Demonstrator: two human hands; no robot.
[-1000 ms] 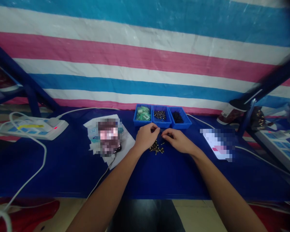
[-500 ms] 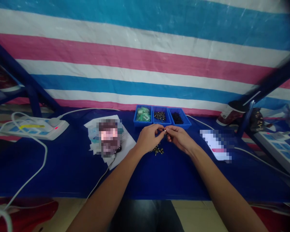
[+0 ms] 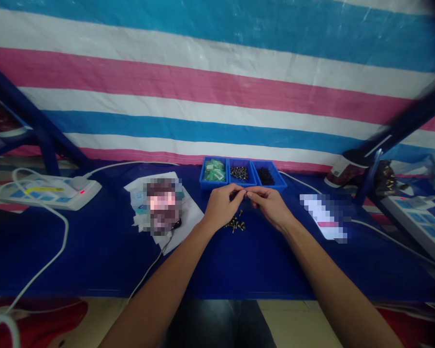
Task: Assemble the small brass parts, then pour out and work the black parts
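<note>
- Pink, white and blue striped tarpaulin (image 3: 217, 92) is hanging behind our bench, and a dark blue cover (image 3: 94, 256) is spreading across the bench top.
- White power strip (image 3: 47, 195) is sitting at far left on the cover.
- Three blue plastic bins (image 3: 227, 185) are standing side by side beyond our hands, holding green packets (image 3: 214, 170), dark-and-silver parts (image 3: 239, 173) and black parts (image 3: 265, 176), from left to right.
- Our left hand (image 3: 221, 205) and right hand (image 3: 270, 205) are touching at the fingertips (image 3: 245, 193), both pinching a small part (image 3: 246, 193) too tiny to identify.
- Brass-coloured screws (image 3: 234, 224) are lying in a loose pile on the cover, just below our hands.
</note>
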